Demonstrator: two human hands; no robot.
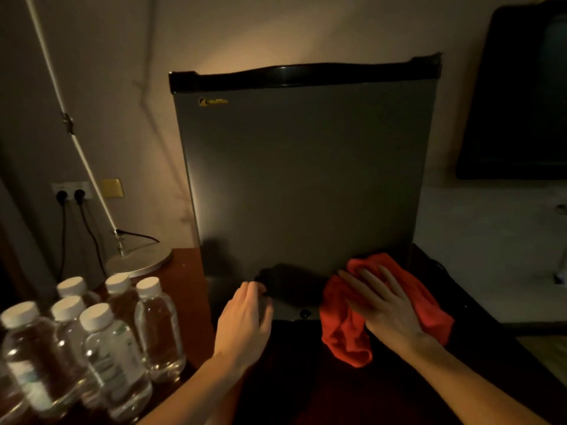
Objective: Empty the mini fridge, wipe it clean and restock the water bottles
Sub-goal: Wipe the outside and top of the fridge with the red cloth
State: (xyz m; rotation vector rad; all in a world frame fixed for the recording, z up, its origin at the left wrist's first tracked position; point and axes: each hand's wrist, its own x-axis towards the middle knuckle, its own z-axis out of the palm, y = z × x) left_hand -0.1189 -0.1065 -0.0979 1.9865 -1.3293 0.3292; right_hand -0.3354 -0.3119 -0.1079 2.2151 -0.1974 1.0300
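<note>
Fridge [303,179] shut, red cloth [346,338] under right hand [383,308]

Hotel room, dim: mini fridge [303,179] on wooden desk [187,271], complimentary water bottles [101,338], wall-mounted television [518,96].

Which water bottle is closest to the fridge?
The rightmost bottle, white cap, at the cluster's right edge. It stands nearest the fridge; the others sit farther left.

Left grip [245,314] curled, right grip [380,305] flat
</note>
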